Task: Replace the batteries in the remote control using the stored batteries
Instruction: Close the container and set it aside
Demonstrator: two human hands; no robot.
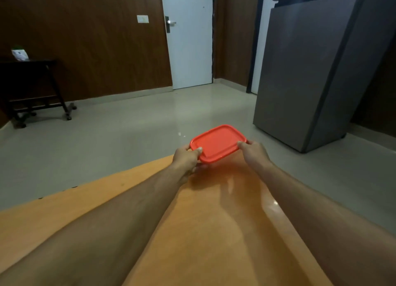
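While I watch through the head camera, the left hand (186, 157) and right hand (254, 151) each grip one short end of the red-lidded container (218, 143) at the far edge of the orange table (214, 232). Its long axis runs hand to hand, thumbs pressing the lid rim; neither hand is nearer. I judge opening comes next.

grey fridge (308, 71), white door (188, 49)

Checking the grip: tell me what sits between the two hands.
Head view: the red lid of a container spans the gap, left hand gripping one end, right hand the other.
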